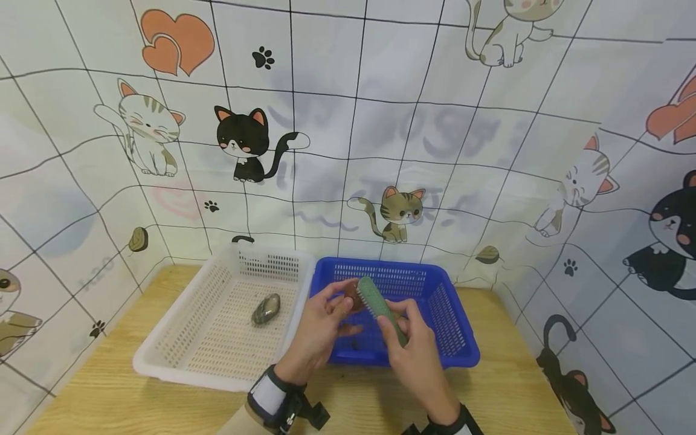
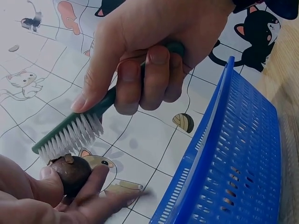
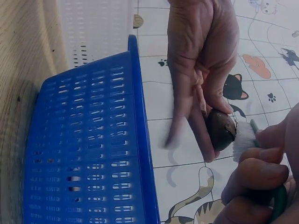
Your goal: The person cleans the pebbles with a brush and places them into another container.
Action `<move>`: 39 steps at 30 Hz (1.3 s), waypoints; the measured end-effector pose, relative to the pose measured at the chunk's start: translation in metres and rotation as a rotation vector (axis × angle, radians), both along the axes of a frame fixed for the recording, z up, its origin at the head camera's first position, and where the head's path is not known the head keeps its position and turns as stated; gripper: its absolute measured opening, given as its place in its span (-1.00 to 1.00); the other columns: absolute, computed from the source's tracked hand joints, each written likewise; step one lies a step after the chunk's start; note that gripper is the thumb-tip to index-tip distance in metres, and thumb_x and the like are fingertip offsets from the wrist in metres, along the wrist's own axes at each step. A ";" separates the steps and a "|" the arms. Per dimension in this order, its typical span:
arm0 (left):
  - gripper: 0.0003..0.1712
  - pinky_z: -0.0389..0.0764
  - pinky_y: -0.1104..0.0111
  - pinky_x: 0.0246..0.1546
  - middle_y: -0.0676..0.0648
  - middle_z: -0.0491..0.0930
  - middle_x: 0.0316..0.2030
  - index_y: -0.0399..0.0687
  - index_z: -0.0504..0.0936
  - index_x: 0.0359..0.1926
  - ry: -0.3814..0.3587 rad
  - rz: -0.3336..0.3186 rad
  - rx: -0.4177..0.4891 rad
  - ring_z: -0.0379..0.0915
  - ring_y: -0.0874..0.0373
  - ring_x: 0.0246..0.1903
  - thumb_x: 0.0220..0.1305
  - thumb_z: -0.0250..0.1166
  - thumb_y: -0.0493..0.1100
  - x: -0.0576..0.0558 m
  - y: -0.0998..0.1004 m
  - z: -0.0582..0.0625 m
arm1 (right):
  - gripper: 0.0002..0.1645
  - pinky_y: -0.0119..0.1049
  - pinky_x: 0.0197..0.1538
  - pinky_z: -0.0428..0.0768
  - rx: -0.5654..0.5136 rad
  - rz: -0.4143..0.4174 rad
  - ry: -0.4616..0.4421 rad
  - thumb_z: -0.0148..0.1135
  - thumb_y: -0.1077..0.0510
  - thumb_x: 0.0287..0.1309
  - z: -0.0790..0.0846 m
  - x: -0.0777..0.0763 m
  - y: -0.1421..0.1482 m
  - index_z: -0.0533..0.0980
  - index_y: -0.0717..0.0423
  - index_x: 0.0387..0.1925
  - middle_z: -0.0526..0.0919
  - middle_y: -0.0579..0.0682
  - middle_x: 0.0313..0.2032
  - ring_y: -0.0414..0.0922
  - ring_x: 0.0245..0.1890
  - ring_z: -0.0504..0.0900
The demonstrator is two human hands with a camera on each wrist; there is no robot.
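My left hand (image 1: 321,326) pinches a round, dark brown water chestnut (image 2: 72,173) between thumb and fingers, above the blue basket (image 1: 359,357). Papery flakes stand up on its top in the left wrist view. My right hand (image 1: 415,347) grips a green scrubbing brush (image 1: 375,299) by its handle, thumb along the back. The white bristles (image 3: 244,140) touch the top of the water chestnut. Some of the left fingers reach out straight beside it. The blue basket's floor is partly hidden by my hands; small dark bits lie in it.
To the left stands a white basket (image 1: 187,379) with shiny, wet-looking brownish pieces (image 1: 266,309) on its floor. Both baskets rest side by side on a wooden table (image 1: 87,386). A cat-printed sheet (image 1: 326,133) hangs behind and at the sides.
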State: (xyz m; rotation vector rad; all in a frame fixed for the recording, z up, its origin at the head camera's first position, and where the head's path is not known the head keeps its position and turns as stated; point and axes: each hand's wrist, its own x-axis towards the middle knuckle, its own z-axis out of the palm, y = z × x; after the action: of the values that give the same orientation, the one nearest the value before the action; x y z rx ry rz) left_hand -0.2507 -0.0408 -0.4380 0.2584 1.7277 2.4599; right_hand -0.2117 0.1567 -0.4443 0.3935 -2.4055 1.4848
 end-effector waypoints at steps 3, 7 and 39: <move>-0.53 0.76 -0.07 0.14 -0.24 0.70 0.27 -0.02 0.48 0.48 -0.008 -0.036 0.033 0.70 -0.06 0.21 0.67 0.06 -0.28 0.001 -0.001 0.000 | -0.59 -0.40 -0.72 0.24 -0.003 0.010 0.002 0.17 -0.14 0.60 0.000 0.000 0.000 0.43 -0.10 0.29 0.58 -0.13 -0.56 -0.36 -0.78 0.18; -0.53 0.74 0.05 0.22 -0.28 0.66 0.30 -0.07 0.45 0.50 -0.012 -0.045 0.067 0.68 -0.07 0.26 0.67 0.05 -0.29 0.001 -0.003 0.000 | -0.62 -0.42 -0.72 0.21 -0.002 0.019 0.020 0.18 -0.10 0.60 0.001 0.001 -0.001 0.45 -0.07 0.25 0.52 -0.19 -0.60 -0.39 -0.77 0.17; -0.51 0.72 0.26 0.24 -0.42 0.57 0.34 -0.27 0.41 0.49 -0.043 0.083 0.107 0.67 -0.06 0.26 0.64 0.09 -0.35 -0.007 -0.003 -0.001 | -0.69 -0.42 -0.59 0.33 0.011 -0.001 0.063 0.25 -0.03 0.56 -0.005 -0.005 -0.011 0.49 -0.02 0.17 0.73 -0.20 -0.48 -0.33 -0.67 0.30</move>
State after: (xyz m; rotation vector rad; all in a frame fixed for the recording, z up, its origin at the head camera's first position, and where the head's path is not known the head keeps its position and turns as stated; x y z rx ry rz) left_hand -0.2578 -0.0443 -0.4389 0.1455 1.6238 2.6004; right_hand -0.2169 0.1457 -0.4489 0.4347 -2.3657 1.4379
